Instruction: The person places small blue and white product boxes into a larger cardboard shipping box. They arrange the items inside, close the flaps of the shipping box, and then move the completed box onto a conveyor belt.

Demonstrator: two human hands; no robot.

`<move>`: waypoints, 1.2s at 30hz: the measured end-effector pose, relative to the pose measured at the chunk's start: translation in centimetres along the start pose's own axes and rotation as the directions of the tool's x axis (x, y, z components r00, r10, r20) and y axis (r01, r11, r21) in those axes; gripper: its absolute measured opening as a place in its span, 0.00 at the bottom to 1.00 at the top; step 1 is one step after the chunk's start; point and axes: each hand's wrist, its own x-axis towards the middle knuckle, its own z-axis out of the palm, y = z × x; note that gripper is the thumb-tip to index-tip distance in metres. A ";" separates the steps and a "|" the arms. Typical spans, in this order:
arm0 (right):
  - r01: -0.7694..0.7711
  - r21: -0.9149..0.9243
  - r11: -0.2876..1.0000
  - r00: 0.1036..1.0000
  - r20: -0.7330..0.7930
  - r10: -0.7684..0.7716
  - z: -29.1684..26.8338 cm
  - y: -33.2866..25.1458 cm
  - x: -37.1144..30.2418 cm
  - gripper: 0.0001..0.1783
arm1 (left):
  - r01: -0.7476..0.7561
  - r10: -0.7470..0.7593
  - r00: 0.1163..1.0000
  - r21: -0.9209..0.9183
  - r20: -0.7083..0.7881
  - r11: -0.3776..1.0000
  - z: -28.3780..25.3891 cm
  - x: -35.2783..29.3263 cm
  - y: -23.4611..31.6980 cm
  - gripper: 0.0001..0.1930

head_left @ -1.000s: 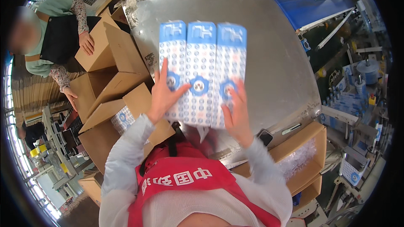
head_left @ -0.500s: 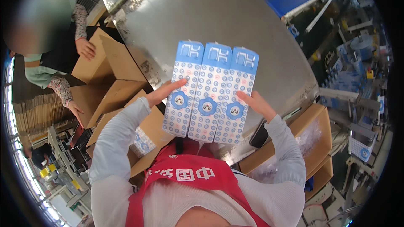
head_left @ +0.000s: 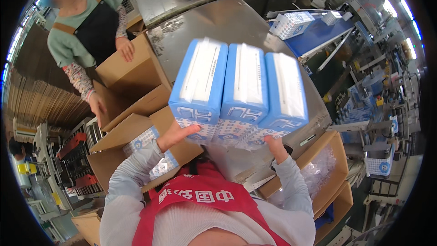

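Three blue-and-white plastic-wrapped tissue packs (head_left: 245,79) stand side by side in a row, held up over the near part of the metal table. Their blue and white ends face me, and the dotted sides below are partly hidden. My left hand (head_left: 177,135) presses the row from its left side, thumb across the front. From the other side my right hand (head_left: 276,149) grips the lower right end; most of its fingers are behind the packs. Below my left forearm an open cardboard carton (head_left: 119,132) contains several similar packs (head_left: 164,166).
A co-worker (head_left: 86,32) stands at far left, both hands on another open carton (head_left: 136,64). The metal table (head_left: 191,29) extends ahead. At right, a blue conveyor (head_left: 314,41) carries packs, and a carton (head_left: 340,155) holds clear plastic film.
The row of packs has tipped, so the blue and white ends now face me instead of the printed fronts. Both hands still grip it. My view has tilted upward.
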 end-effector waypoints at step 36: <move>0.706 -0.682 0.189 0.690 0.723 0.029 42.4 17.1 -5.7 0.39 | 0.324 0.429 0.817 0.922 -0.385 0.210 -20.7 -33.9 -19.6 0.38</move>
